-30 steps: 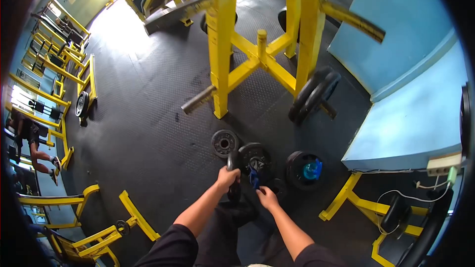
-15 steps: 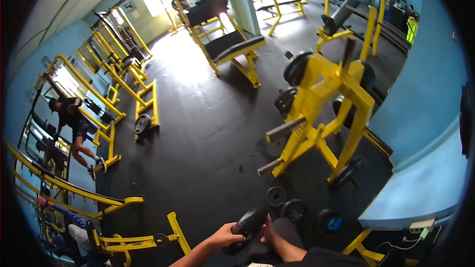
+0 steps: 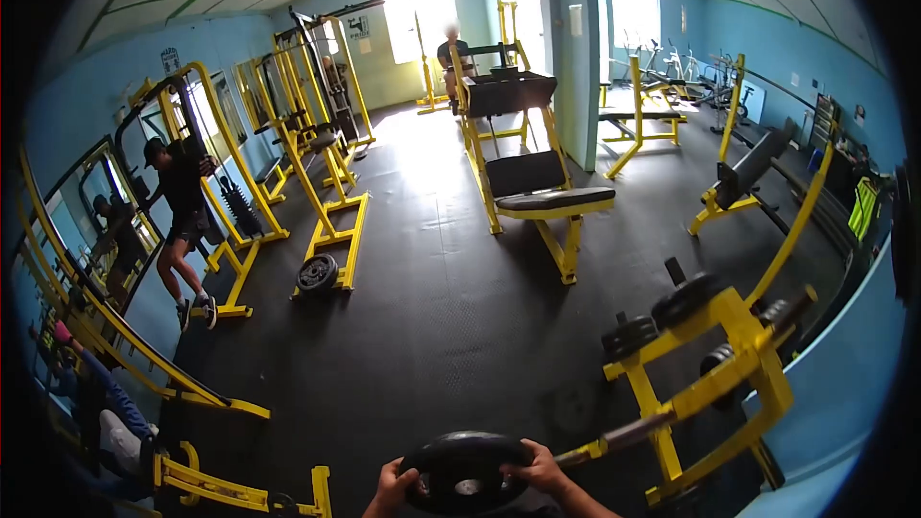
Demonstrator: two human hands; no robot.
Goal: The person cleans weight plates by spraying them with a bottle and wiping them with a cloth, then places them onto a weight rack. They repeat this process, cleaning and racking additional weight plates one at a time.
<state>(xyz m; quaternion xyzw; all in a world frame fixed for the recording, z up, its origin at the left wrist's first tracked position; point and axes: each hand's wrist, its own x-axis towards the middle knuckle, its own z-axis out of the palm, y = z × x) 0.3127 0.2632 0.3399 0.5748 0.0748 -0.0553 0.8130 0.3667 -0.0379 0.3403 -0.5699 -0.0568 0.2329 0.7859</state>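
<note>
Both left hand [image 3: 391, 487] and right hand [image 3: 539, 470] clamp fingers on weight plate [image 3: 462, 472] rim; open floor [image 3: 432, 326] ahead.

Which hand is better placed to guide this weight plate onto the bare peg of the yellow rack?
Probably the right hand: it grips the weight plate on the side nearest the bare peg; the left hand holds the far edge.

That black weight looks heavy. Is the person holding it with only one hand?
No, the left hand and the right hand each grip a side of the round weight.
</note>
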